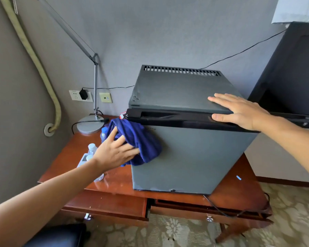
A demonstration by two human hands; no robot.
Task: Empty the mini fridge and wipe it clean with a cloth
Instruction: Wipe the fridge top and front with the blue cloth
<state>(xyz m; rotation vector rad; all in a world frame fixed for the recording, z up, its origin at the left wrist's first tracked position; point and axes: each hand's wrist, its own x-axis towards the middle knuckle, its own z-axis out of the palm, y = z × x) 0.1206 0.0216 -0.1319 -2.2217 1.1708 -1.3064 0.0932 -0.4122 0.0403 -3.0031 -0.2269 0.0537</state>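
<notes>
A grey mini fridge with a black top trim stands on the wooden desk, its door shut. My left hand presses a dark blue cloth against the fridge's front left edge, fingers spread over the bunched fabric. My right hand lies flat on the fridge's top right corner, fingers apart, thumb over the black trim. Several clear water bottles stand on the desk left of the fridge, partly hidden by my left hand.
A desk lamp's round base sits at the desk's back left, under wall sockets. Two desk drawers stand slightly open below. A black cord trails off the desk front. A dark cabinet stands right of the fridge.
</notes>
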